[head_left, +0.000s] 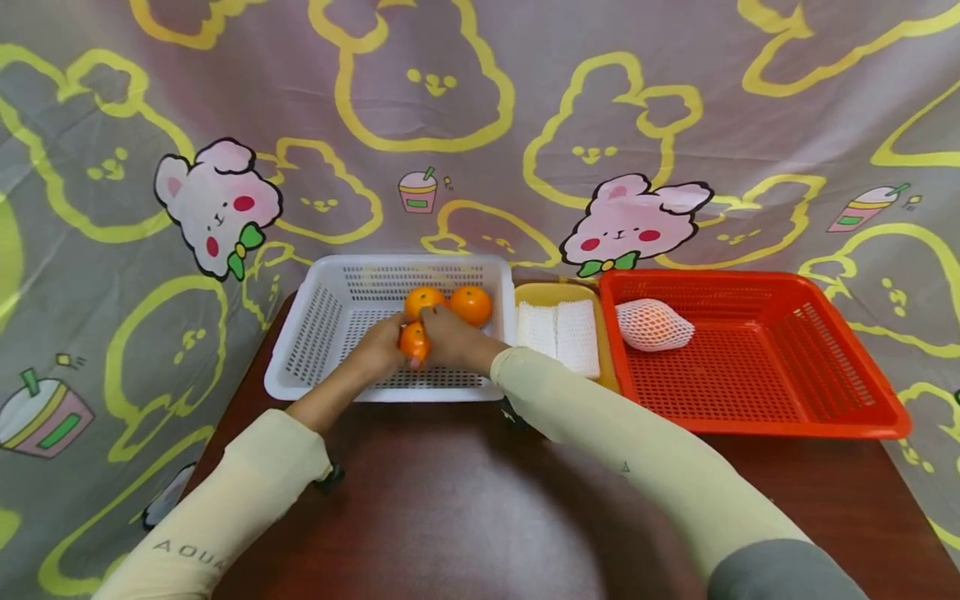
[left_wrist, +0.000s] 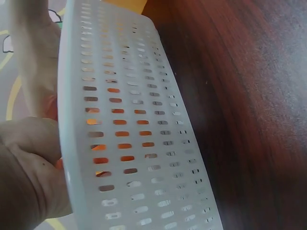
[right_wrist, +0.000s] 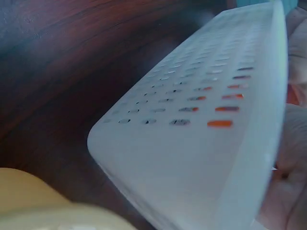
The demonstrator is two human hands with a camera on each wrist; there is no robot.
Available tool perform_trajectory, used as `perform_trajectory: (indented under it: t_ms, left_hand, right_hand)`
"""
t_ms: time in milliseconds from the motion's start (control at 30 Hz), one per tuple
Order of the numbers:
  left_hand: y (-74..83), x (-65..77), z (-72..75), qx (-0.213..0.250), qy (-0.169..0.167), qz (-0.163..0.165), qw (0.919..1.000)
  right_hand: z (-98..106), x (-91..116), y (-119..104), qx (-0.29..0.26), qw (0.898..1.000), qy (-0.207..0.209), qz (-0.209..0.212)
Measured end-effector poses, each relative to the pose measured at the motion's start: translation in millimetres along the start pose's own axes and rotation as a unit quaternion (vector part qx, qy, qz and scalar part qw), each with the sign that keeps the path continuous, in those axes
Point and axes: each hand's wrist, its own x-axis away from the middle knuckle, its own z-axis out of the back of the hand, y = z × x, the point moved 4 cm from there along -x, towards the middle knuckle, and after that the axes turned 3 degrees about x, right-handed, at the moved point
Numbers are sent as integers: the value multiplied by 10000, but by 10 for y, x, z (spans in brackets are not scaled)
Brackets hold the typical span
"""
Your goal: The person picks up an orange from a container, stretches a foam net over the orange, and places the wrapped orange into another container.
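Observation:
Inside the white basket, both hands meet around a small orange. My left hand grips it from the left. From the right, my right hand holds the same fruit with bent fingers. Two more oranges lie close behind the hands, one orange partly covered by fingers and another orange beside the right hand. In the left wrist view the basket wall hides the left fingers; orange shows through its slots. The right wrist view likewise has the basket wall covering most of the right hand.
Right of the white basket, a yellow tray holds two stacks of white foam net sleeves. Beyond it a red basket contains a fruit in a foam net. A patterned curtain hangs behind the brown table.

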Motion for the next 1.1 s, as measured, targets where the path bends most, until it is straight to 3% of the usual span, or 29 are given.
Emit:
perform_trajectory:
  t_ms: [233, 400, 500, 667, 733, 800, 967, 1100]
  left_hand:
    - [213, 39, 42, 198, 377, -502, 9978]
    - [457, 128, 36, 684, 522, -646, 9942]
    - [623, 210, 25, 1118, 578, -939, 9876]
    - [888, 299, -8, 1843, 592, -1466, 9701]
    - [988, 329, -38, 2063, 583, -1627, 9631]
    - [1079, 366, -89, 2137, 571, -1742, 9595]
    - [1257, 500, -273, 1937, 544, -2055, 9578]
    - [1348, 622, -418, 1688, 587, -2350, 9554]
  right_hand:
    - [177, 242, 211, -942, 9908, 882, 406]
    - [331, 575, 386, -1800, 9689, 1546, 703]
    - [448, 797, 450, -2200, 9531, 1894, 857]
    - [678, 1153, 547, -2626, 9263, 2459, 1118]
    - [756, 1286, 585, -2680, 9203, 2582, 1207]
    - [802, 1420, 633, -2703, 9195, 2602, 1170]
    - [791, 1764, 752, -2615, 9330, 2384, 657]
    - [722, 1998, 790, -2686, 9341, 2302, 479]
